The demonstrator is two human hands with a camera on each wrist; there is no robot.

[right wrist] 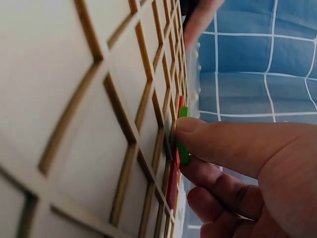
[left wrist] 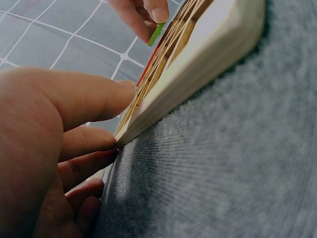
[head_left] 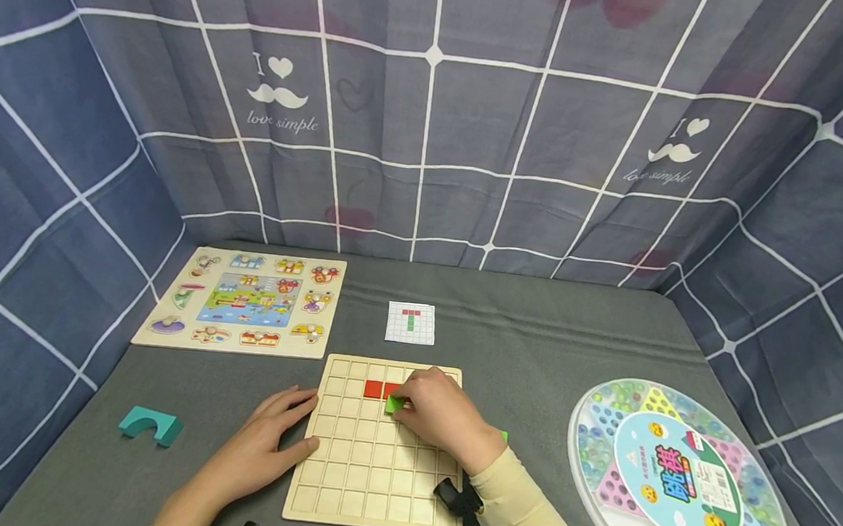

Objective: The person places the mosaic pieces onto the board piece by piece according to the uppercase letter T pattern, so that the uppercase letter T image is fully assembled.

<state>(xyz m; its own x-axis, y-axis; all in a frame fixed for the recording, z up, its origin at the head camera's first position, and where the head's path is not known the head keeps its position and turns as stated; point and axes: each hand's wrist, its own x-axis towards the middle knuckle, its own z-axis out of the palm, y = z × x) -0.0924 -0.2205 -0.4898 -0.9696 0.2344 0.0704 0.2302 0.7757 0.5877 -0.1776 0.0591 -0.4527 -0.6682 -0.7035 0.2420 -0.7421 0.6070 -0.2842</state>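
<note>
My right hand (head_left: 446,415) pinches a small green square tile (head_left: 394,405) between thumb and fingertips, just over the wooden grid board (head_left: 349,482). In the right wrist view the green tile (right wrist: 184,136) stands on edge close to the grid. Red tiles (head_left: 374,389) lie in the board's second row from the far edge, partly covered by my right hand. My left hand (head_left: 255,449) touches the board's left edge with thumb and fingertips, its fingers fairly straight. Another bit of green (head_left: 504,436) peeks out beyond my right wrist, mostly hidden.
A pattern card (head_left: 411,323) with a red and green T lies behind the board. At the back left is a knob puzzle (head_left: 248,302); a teal arch block (head_left: 151,425) sits at left. A round marble board game (head_left: 680,486) lies at right.
</note>
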